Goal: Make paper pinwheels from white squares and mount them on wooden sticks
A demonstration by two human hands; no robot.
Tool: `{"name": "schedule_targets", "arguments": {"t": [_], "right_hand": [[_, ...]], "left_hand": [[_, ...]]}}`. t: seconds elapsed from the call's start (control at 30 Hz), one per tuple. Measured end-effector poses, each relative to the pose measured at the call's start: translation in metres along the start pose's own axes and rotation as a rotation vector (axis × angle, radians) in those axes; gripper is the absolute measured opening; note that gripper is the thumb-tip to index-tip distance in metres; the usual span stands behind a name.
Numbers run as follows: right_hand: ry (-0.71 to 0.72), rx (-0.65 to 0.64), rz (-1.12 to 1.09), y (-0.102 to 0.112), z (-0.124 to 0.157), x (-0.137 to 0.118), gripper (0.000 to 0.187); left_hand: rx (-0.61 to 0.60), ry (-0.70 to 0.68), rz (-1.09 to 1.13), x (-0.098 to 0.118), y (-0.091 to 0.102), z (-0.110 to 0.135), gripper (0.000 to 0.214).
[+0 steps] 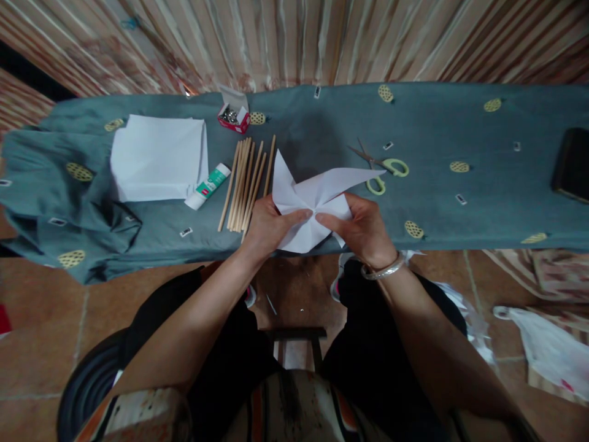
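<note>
A white paper piece (304, 195), cut and folded into pointed flaps like a pinwheel, lies at the near edge of a table under a grey-blue cloth (460, 202). My left hand (267, 226) grips its left side, the thumb pressing toward the centre. My right hand (361, 228), with a silver bangle at the wrist, pinches the paper from the right, fingertips meeting at the middle. Both hands are closed on the paper.
Several wooden sticks (246, 182) lie just left of the paper, beside a glue tube (207, 186) and a stack of white sheets (159, 158). A small red box of pins (234, 116) sits behind. Green-handled scissors (381, 169) lie right. A dark object (573, 164) rests far right.
</note>
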State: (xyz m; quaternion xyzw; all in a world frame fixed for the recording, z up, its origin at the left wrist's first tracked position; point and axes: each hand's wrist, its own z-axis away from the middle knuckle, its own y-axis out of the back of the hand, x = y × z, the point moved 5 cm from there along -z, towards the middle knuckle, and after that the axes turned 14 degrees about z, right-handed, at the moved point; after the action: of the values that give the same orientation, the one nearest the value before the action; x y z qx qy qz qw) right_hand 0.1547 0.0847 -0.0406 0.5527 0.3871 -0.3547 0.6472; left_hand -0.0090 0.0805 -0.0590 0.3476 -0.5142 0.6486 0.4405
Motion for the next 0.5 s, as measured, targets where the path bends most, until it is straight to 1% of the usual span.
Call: {"name": "schedule_targets", "arguments": {"t": [0.17,0.3,0.5], "right_hand": [[-0.005,0.001,-0.010,-0.0012,0.0002,0.0001,0.017],[0.004,-0.009,-0.010,-0.0017,0.0002,0.0002,0.019],[-0.009,-0.011,-0.026,-0.0019,0.0010,-0.0007,0.019]], "left_hand": [[0.008,0.013,-0.003,-0.0010,-0.0001,0.0010,0.027],[0.010,0.031,0.015,-0.0019,-0.0003,0.0011,0.030],[0.014,0.041,0.021,0.0015,-0.0034,0.0034,0.028]]}}
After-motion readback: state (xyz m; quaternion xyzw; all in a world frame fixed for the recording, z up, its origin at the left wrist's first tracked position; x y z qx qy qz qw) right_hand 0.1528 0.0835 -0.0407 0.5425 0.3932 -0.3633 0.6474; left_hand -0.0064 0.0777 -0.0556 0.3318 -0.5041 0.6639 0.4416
